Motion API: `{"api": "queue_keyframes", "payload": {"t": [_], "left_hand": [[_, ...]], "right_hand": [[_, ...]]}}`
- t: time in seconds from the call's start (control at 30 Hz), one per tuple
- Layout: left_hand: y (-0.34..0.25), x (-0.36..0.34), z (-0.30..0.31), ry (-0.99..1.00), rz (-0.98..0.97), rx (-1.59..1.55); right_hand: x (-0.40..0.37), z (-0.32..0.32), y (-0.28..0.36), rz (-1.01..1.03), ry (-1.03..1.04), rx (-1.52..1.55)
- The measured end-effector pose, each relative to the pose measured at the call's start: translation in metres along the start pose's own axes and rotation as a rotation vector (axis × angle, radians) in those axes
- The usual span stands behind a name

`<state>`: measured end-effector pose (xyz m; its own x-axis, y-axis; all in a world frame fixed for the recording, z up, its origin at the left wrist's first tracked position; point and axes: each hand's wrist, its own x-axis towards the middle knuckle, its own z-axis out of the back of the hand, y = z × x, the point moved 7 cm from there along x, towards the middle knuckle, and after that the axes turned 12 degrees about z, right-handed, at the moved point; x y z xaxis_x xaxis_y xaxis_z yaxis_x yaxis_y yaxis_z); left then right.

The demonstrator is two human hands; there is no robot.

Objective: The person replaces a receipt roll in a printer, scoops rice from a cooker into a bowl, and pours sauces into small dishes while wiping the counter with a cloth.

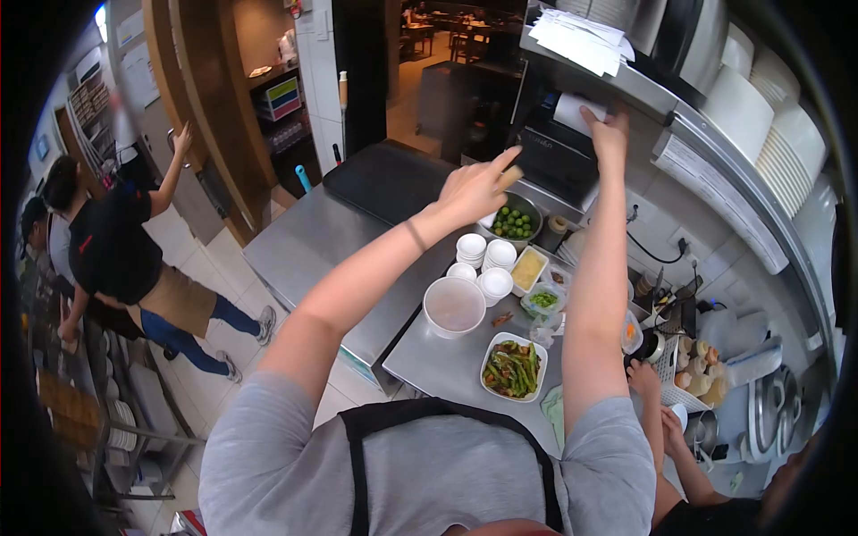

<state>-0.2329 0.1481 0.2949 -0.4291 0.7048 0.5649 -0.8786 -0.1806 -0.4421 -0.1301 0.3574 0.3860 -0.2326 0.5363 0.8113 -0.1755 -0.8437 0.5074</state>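
My right hand [611,141] reaches up to the black receipt printer [556,163] and grips a white paper roll [575,114] at its top. My left hand [474,191] is in front of the printer, index finger stretched out, the other fingers curled round a small tan piece [509,178] that I cannot make out clearly. Just below that hand sits a metal bowl of green limes [511,222]. Stacks of small white cups [471,245] stand nearer me, beside a white tub [454,306].
A square dish of green vegetables [514,366] sits on the steel counter [420,353]. Loose papers [581,40] lie on the shelf above the printer. At right, a co-worker's hands [643,380] work near a white basket [670,375]. Another person [116,241] stands at left by a door.
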Motion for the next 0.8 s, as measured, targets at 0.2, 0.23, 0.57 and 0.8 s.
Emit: {"api": "queue_keyframes", "payload": {"t": [0.2, 0.23, 0.57, 0.8], "left_hand": [[-0.017, 0.041, -0.018, 0.035, -0.001, 0.160], [-0.015, 0.044, -0.022, 0.029, 0.004, 0.172], [0.012, 0.020, -0.002, -0.055, 0.114, -0.229], [-0.001, 0.024, -0.016, 0.042, 0.041, -0.016]], "right_hand": [[-0.051, 0.030, 0.073, 0.494, -0.037, 0.046], [-0.055, 0.026, 0.073, 0.534, 0.045, -0.069], [-0.100, 0.023, 0.031, 0.523, -0.033, -0.077], [-0.102, 0.019, 0.087, 0.678, -0.142, -0.428]]}}
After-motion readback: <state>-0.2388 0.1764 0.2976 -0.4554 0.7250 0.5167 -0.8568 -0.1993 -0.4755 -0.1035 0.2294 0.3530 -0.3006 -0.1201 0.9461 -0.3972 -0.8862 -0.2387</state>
